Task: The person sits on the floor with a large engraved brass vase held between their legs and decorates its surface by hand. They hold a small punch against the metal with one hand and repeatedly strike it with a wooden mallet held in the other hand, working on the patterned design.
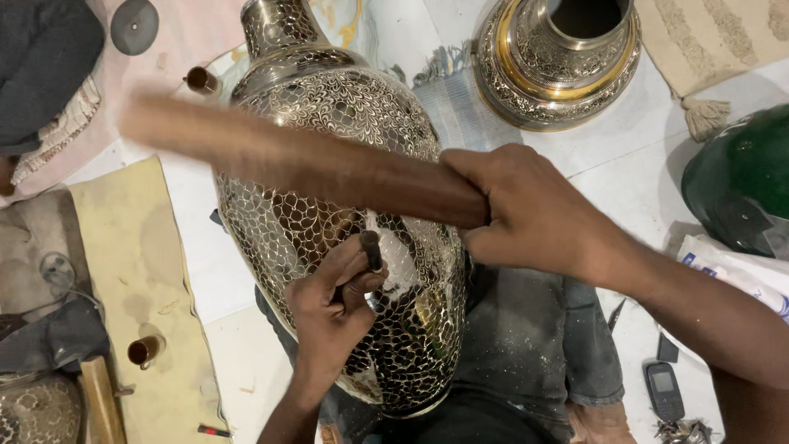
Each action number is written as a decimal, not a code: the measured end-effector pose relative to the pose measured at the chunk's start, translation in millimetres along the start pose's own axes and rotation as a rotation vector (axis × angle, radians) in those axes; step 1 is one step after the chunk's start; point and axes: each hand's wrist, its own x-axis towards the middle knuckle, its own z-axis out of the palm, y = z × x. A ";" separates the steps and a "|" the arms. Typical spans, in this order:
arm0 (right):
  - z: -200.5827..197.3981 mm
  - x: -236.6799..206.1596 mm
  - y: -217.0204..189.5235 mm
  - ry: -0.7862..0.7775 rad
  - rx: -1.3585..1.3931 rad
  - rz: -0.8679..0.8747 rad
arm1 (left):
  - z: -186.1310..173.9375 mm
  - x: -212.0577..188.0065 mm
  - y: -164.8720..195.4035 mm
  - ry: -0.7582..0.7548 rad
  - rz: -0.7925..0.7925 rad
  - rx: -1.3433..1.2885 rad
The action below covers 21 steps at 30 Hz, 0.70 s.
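A large engraved metal vase (329, 123) lies across my lap, its neck pointing away from me. My left hand (333, 308) rests on the vase's belly and pinches a short dark chisel (371, 249), tip against the patterned surface. My right hand (526, 214) grips one end of a long brown wooden stick (304, 160), which is blurred and stretches left above the vase and the chisel.
A second ornate metal vase (559, 62) stands at the back right. A green rounded object (740, 181) sits at the right edge. A small phone (664, 390) and keys lie by my right knee. A tan mat (140, 279) with a small copper cup (144, 350) lies left.
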 end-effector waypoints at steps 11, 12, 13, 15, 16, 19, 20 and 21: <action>15.5 -2.9 5.8 -0.005 -0.272 0.036 | -3.0 3.1 8.3 -0.036 -0.083 -0.013; 15.3 -3.9 5.9 0.037 -0.183 0.065 | -3.1 2.7 7.0 -0.043 -0.079 -0.022; 14.9 -4.8 5.4 0.078 -0.099 0.093 | -2.5 3.0 4.9 -0.047 -0.072 -0.034; 14.6 -5.9 4.3 0.133 0.233 0.044 | -2.1 1.4 1.2 -0.050 -0.073 -0.042; 14.7 -6.0 3.8 0.160 0.398 0.018 | -2.0 0.6 -1.0 -0.048 -0.076 -0.039; 15.1 -6.3 3.0 -0.107 -0.275 0.161 | -1.6 -0.8 -7.4 -0.028 -0.057 -0.027; 15.2 -6.3 3.3 -0.043 -0.090 0.143 | -1.8 -1.6 -8.9 -0.017 -0.050 -0.022; 15.3 -6.6 3.6 0.013 0.098 0.130 | -1.8 -2.7 -9.9 -0.027 -0.038 -0.052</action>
